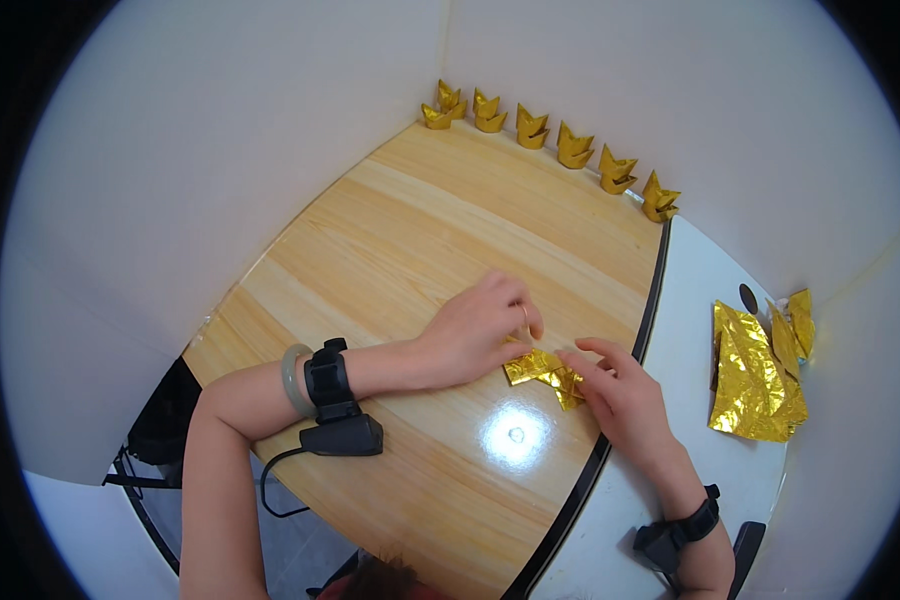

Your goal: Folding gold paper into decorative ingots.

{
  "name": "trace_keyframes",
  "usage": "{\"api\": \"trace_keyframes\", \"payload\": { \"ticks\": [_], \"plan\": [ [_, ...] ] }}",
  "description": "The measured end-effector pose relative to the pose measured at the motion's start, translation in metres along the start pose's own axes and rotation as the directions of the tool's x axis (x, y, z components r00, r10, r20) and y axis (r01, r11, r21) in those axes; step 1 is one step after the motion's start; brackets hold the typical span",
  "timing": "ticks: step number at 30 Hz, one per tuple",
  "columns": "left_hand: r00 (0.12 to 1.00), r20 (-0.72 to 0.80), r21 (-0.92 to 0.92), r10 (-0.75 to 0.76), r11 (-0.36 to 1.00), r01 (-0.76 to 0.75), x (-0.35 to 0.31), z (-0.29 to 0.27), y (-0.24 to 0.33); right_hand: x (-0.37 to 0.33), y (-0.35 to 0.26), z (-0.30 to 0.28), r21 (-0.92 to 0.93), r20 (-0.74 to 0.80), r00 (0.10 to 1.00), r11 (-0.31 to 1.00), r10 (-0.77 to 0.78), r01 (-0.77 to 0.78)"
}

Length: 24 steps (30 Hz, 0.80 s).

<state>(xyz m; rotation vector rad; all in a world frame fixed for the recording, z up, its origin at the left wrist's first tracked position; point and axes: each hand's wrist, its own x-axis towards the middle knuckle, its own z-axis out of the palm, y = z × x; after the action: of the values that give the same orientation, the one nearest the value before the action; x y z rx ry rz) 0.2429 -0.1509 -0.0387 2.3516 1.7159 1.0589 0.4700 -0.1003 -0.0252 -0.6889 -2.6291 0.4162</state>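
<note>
From my far-off seat, the biggest thing I see is the wooden table (420,230), pale and stripy. A white surface (715,490) sits along its right side. My left hand (485,325) reaches in with the elbow bent and the forearm lying sideways. Its fingers curl down and the thumb touches the foil, but I can't tell how tight it holds. My right hand (625,400) comes up from the lower right, fingers bent and a bit apart, tips at the foil's other end. I can't tell if they grip.

Next come the loose gold sheets (755,375), shiny and wrinkled, on the white part. Smaller is the gold foil piece (523,372) between my two hands, on or just over the wood. It is bright and creased, with one end bending down toward me. Smallest are the gold folded shapes (574,147), pointy like little crowns, in a row along the back wall.
</note>
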Motion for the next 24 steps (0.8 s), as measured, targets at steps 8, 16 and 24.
{"api": "trace_keyframes", "payload": {
  "ticks": [8, 16, 24],
  "plan": [
    [0.919, 0.339, -0.331, 0.202, 0.940, -0.085, -0.001, -0.002, -0.005, 0.000, -0.002, -0.009, -0.242, 0.134, 0.969, 0.941, -0.209, 0.236],
    [0.907, 0.332, -0.330, 0.258, 0.933, -0.144, -0.003, -0.001, -0.007, -0.013, 0.006, -0.034, -0.202, 0.195, 0.976, 0.969, -0.101, 0.141],
    [0.872, 0.409, -0.201, 0.269, 0.959, -0.201, 0.000, -0.001, 0.000, -0.011, 0.003, -0.040, -0.046, 0.168, 0.981, 0.995, 0.094, -0.088]
  ]
}}
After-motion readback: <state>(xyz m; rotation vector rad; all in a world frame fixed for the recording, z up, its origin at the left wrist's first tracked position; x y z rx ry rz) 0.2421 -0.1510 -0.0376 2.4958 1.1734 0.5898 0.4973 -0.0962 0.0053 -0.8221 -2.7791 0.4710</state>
